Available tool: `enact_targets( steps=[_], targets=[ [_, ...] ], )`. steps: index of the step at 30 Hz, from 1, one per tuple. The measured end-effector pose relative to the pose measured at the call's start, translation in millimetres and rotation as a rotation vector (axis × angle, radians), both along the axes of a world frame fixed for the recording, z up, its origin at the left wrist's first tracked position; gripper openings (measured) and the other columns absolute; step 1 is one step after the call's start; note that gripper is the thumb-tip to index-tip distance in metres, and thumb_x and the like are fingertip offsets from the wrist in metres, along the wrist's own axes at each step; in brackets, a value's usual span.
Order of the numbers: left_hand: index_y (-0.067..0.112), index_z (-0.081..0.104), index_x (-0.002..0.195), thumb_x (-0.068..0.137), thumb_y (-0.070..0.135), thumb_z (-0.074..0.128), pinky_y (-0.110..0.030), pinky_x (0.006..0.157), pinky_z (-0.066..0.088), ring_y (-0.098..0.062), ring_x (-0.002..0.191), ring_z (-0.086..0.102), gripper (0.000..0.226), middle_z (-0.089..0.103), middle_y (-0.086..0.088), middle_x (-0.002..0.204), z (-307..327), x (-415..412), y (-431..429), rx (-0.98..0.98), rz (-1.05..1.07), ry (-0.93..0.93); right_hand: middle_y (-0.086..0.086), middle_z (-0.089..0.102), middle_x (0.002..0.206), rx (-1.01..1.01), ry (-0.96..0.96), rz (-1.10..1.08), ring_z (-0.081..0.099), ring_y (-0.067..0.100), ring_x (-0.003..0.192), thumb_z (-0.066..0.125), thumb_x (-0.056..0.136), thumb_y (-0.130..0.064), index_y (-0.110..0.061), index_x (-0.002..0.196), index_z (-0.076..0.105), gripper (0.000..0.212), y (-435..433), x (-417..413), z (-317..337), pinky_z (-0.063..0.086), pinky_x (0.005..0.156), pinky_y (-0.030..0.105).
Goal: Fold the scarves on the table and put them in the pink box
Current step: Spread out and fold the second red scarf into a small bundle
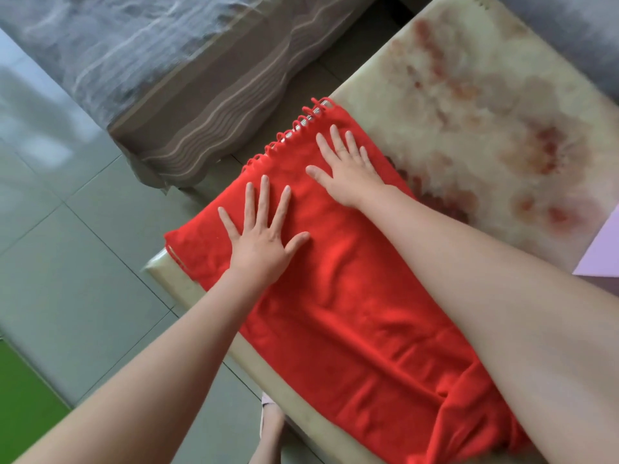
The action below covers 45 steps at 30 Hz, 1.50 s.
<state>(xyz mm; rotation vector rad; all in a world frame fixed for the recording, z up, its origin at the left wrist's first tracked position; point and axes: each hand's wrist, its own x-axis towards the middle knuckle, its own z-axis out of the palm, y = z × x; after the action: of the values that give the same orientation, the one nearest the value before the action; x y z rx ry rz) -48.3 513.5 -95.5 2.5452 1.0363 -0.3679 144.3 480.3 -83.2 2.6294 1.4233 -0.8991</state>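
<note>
**Both palms flat on the red scarf (351,296)**

I see it spread along the left edge of the table (485,95), its fringe at the far end. My left hand (264,236) and right hand (348,175) press it with straight, spread fingers, gripping nothing. A pink corner (603,249) shows at the right.

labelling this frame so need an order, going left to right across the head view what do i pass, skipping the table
green mat → left hand → right hand → pink box, only a corner in view. The red scarf under both hands spans too much to place.
</note>
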Motion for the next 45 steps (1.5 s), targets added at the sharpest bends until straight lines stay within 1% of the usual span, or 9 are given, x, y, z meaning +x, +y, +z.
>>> enact_targets(
  steps=[11, 15, 19, 22, 26, 33, 38, 42, 45],
  targets=[
    [0.042, -0.017, 0.145, 0.08, 0.079, 0.028, -0.066, 0.103, -0.019, -0.022, 0.136, -0.038, 0.087, -0.037, 0.007, 0.15, -3, 5, -5, -0.056, 0.113, 0.027, 0.002, -0.016, 0.159, -0.019, 0.017, 0.057, -0.013, 0.025, 0.146, 0.043, 0.096, -0.046, -0.027, 0.152, -0.002, 0.074, 26, 21, 4, -0.001, 0.118, 0.043],
    [0.043, -0.019, 0.144, 0.08, 0.078, 0.029, -0.066, 0.104, -0.018, -0.022, 0.135, -0.039, 0.087, -0.039, 0.007, 0.149, 1, 8, -2, -0.102, 0.114, 0.079, 0.006, 0.017, 0.158, 0.296, 0.075, -0.098, 0.02, 0.022, 0.144, 0.053, 0.093, -0.026, -0.018, 0.149, 0.026, 0.062, -15, 28, 20, 0.019, 0.116, 0.043],
    [0.043, -0.019, 0.144, 0.08, 0.078, 0.028, -0.066, 0.104, -0.018, -0.023, 0.136, -0.038, 0.086, -0.04, 0.007, 0.148, 3, 10, -2, -0.108, 0.11, 0.11, 0.01, 0.056, 0.113, 0.462, -0.125, -0.411, 0.052, 0.031, 0.108, 0.064, 0.084, -0.03, -0.015, 0.112, 0.064, 0.032, -116, 21, 25, 0.039, 0.098, 0.043],
    [0.042, -0.019, 0.144, 0.081, 0.078, 0.027, -0.066, 0.105, -0.017, -0.023, 0.136, -0.038, 0.087, -0.04, 0.005, 0.148, 4, 11, -2, -0.103, 0.104, 0.126, 0.008, 0.057, 0.103, 0.201, -0.203, -0.631, 0.049, 0.03, 0.106, 0.071, 0.078, -0.045, -0.017, 0.097, 0.065, 0.035, -188, 12, 24, 0.032, 0.095, 0.037],
    [0.036, -0.018, 0.147, 0.085, 0.073, 0.027, -0.065, 0.107, -0.015, -0.025, 0.138, -0.035, 0.085, -0.037, 0.001, 0.15, 9, 14, -8, -0.093, 0.116, 0.132, 0.011, 0.061, 0.112, 0.033, -0.202, -0.654, 0.046, 0.033, 0.113, 0.072, 0.077, -0.043, -0.012, 0.104, 0.063, 0.042, -226, 5, 20, 0.029, 0.097, 0.037],
    [0.031, -0.001, 0.15, 0.084, 0.068, 0.019, -0.056, 0.109, -0.012, -0.023, 0.143, -0.023, 0.079, -0.017, -0.004, 0.158, 23, -4, -121, -0.069, -0.079, -0.142, 0.016, 0.067, 0.102, 0.232, -0.21, -0.743, 0.057, 0.034, 0.105, 0.065, 0.086, -0.031, -0.014, 0.096, 0.066, 0.02, -206, 29, 27, 0.039, 0.089, 0.037],
    [0.033, 0.001, 0.151, 0.075, 0.067, 0.004, -0.052, 0.107, -0.016, -0.023, 0.139, -0.029, 0.083, -0.017, -0.004, 0.158, 24, -22, -205, -0.159, -0.29, -0.034, 0.01, 0.062, 0.116, 0.228, -0.207, -0.655, 0.048, 0.032, 0.116, 0.054, 0.092, -0.04, -0.015, 0.107, 0.065, 0.031, -223, 29, 31, 0.034, 0.098, 0.038],
    [0.03, 0.009, 0.151, 0.094, 0.053, 0.028, -0.049, 0.113, -0.012, -0.019, 0.136, -0.031, 0.064, -0.016, -0.005, 0.158, 38, -16, -241, -0.227, -0.269, -0.027, 0.005, 0.059, 0.128, 0.294, -0.125, -0.675, 0.046, 0.029, 0.122, 0.054, 0.091, -0.045, -0.018, 0.121, 0.062, 0.041, -292, 10, 45, 0.031, 0.105, 0.037],
    [0.028, 0.026, 0.148, 0.099, 0.039, 0.037, -0.04, 0.117, -0.001, -0.017, 0.147, -0.006, 0.052, 0.001, -0.003, 0.16, 54, -5, -261, -0.273, -0.319, -0.103, 0.008, 0.042, 0.146, 0.217, -0.04, -0.661, 0.033, 0.027, 0.135, 0.059, 0.088, -0.044, -0.019, 0.134, 0.052, 0.053, -347, -3, 50, 0.023, 0.113, 0.037]
  ],
)
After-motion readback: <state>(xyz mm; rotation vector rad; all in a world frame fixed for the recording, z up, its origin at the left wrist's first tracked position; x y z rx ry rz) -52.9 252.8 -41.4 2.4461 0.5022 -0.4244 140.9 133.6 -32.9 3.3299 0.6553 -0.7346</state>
